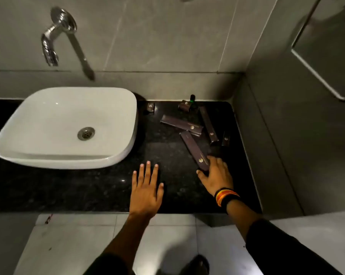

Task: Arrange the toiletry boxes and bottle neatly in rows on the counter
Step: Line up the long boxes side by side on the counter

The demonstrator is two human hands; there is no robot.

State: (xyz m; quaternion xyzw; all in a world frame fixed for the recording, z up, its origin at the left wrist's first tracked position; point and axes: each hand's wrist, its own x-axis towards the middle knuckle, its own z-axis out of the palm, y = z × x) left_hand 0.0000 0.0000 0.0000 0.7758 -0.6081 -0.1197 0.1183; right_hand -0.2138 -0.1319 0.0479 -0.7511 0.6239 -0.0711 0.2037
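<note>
Several long dark toiletry boxes lie scattered on the black counter [100, 187], right of the basin. My right hand [217, 175] grips the near end of one long box [194, 148] that lies diagonally. A second long box [180, 124] lies crosswise behind it, and a third [208, 123] runs along the right side. A small box [225, 138] stands near the right edge. Another small box [184, 105] sits at the back beside a small dark bottle [192, 98]. My left hand [146, 189] hovers flat over the counter, fingers spread and holding nothing.
A white basin [68, 126] fills the left half of the counter, with a chrome tap [54, 38] on the wall above. A small metal piece [150, 107] sits behind the basin's right corner. A grey wall bounds the counter on the right.
</note>
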